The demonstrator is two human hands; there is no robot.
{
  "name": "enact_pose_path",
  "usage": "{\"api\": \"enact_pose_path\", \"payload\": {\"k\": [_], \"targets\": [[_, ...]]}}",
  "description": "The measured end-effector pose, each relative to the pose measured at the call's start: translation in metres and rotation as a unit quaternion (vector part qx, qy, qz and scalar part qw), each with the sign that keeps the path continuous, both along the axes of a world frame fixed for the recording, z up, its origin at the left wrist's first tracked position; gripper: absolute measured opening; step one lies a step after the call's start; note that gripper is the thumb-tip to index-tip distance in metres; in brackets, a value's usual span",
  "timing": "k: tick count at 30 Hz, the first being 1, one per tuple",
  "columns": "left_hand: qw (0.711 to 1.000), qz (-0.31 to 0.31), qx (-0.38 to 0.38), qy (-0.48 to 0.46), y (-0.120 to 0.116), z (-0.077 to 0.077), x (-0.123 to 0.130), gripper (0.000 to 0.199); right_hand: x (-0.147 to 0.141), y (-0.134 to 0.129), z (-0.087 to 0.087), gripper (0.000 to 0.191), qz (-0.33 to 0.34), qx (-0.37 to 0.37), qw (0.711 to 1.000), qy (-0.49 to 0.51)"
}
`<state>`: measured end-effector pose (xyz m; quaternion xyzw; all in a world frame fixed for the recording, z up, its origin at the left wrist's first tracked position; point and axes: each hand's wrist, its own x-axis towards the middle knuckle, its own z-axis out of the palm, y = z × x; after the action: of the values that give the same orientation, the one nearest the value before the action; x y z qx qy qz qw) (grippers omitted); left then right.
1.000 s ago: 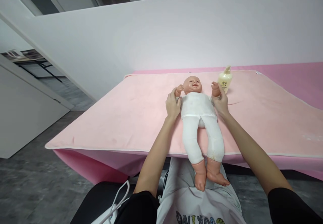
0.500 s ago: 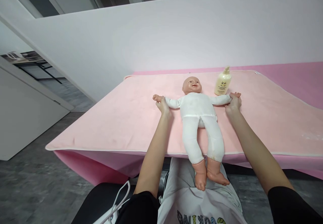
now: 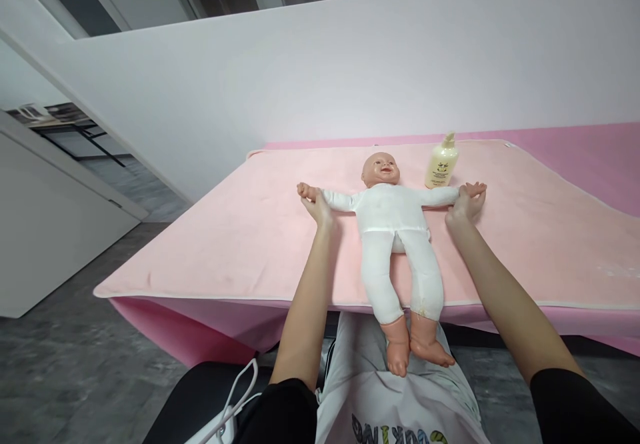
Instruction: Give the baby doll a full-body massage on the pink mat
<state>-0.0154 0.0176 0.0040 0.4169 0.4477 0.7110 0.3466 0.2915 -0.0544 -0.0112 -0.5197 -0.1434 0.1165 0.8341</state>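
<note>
A baby doll with a white cloth body lies face up on the pink blanket, its feet hanging over the front edge. Both of its arms are stretched out sideways. My left hand is closed round the doll's wrist on the left side, and the doll's small hand pokes out beyond it. On the other side my right hand grips the doll's other wrist, with its little fingers showing past mine. Just behind that wrist stands a pale yellow pump bottle.
A white wall rises behind the table, with a window strip above it. The pink table cover hangs down at the front. A white cable lies by my left sleeve. To the left is a white door.
Both my hands have moved slightly outward, drawing the doll's arms wider and straighter. The doll's body and the bottle have stayed in place.
</note>
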Motion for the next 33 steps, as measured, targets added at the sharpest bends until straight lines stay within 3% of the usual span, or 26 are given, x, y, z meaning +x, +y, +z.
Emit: {"api": "enact_pose_path", "payload": {"k": [3,6,10,13,15,24,29,31,33], "targets": [[0.992,0.002,0.038,0.118,-0.016,0.009,0.016,0.053,-0.019,-0.008,0.018,0.069,0.014,0.031,0.987,-0.155],[0.938,-0.076,0.081,0.328,-0.033,0.012,0.028,0.059,-0.036,-0.017,0.027,0.066,0.073,-0.016,0.949,-0.306],[0.853,-0.138,0.058,0.501,-0.044,0.014,0.034,0.059,-0.054,-0.025,0.029,0.058,0.157,-0.091,0.86,-0.478],[0.828,-0.132,0.048,0.542,-0.044,0.015,0.036,0.059,-0.06,-0.026,0.027,0.051,0.177,-0.142,0.789,-0.572],[0.819,-0.124,0.047,0.559,-0.042,0.015,0.036,0.059,-0.062,-0.025,0.026,0.047,0.172,-0.158,0.764,-0.602],[0.822,-0.122,0.048,0.554,-0.045,0.014,0.038,0.056,-0.061,-0.02,0.019,0.038,0.161,-0.163,0.749,-0.621],[0.846,-0.142,0.042,0.512,-0.044,0.012,0.037,0.057,-0.061,-0.023,0.023,0.053,0.173,-0.186,0.733,-0.631],[0.87,-0.144,0.042,0.469,-0.042,0.008,0.036,0.06,-0.059,-0.022,0.022,0.063,0.175,-0.18,0.749,-0.613],[0.897,-0.138,0.044,0.417,-0.039,0.004,0.035,0.064,-0.056,-0.021,0.018,0.073,0.169,-0.172,0.788,-0.567]]}}
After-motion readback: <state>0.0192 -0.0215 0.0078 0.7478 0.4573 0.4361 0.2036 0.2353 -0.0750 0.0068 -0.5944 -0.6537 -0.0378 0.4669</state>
